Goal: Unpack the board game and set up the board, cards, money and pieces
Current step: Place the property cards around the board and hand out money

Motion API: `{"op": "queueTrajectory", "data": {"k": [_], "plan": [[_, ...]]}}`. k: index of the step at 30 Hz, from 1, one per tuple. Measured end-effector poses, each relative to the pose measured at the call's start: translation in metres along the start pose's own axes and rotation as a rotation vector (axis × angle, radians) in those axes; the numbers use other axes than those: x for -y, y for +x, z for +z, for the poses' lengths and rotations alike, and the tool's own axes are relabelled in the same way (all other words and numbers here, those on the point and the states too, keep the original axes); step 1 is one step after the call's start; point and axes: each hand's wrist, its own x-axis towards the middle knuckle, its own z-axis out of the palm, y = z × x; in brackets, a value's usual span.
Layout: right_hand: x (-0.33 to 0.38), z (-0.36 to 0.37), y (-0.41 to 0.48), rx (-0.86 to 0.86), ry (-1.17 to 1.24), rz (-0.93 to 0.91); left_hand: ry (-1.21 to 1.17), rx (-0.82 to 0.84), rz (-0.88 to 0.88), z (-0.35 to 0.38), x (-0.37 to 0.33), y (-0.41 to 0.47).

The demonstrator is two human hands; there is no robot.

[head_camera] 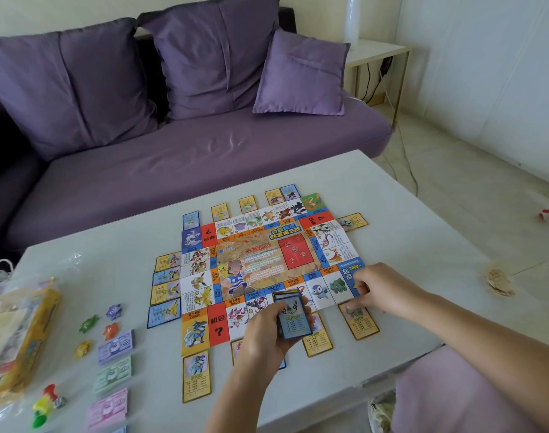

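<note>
The purple sofa (204, 157) filled the background, its left end cut off. On the white table (407, 245) the game board (260, 264) lay flat, long axis running left to right, with its title upside down to the wearer. The yellow game box (23, 332), in clear plastic, was cropped by the left edge. Money stacks (115, 342) sat in a column near it; the lowest was cut off. Property cards (196, 376) ringed the board, short ends toward it.

The left hand (267, 335) clasped a card stack (291, 320), hiding cards beneath. The right hand (379, 285) reached a yellow card (359, 320) lying lengthwise off the board's near right corner; whether the fingers pinched or merely pressed it was unclear. The card print was unreadable.
</note>
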Motion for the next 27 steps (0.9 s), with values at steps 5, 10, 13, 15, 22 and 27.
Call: {"op": "queueTrajectory", "data": {"k": [5, 10, 13, 15, 22, 27], "plan": [[0.000, 0.000, -0.001, -0.044, 0.051, -0.031, 0.024, -0.026, -0.004, 0.000, -0.001, -0.002], [0.015, -0.002, -0.008, -0.157, 0.273, -0.137, 0.222, -0.101, 0.093, -0.002, 0.007, 0.003], [0.035, -0.004, -0.017, -0.027, 0.521, -0.182, 0.296, -0.051, 0.193, -0.002, 0.015, 0.000], [0.048, 0.000, -0.022, 0.046, 0.566, -0.217, 0.312, -0.051, 0.249, -0.001, 0.019, -0.004], [0.062, 0.015, -0.024, 0.100, 0.534, -0.222, 0.197, -0.149, 0.187, -0.029, 0.021, -0.014], [0.071, 0.009, -0.015, 0.122, 0.432, -0.171, 0.098, -0.221, 0.191, -0.063, 0.001, -0.025]]}}
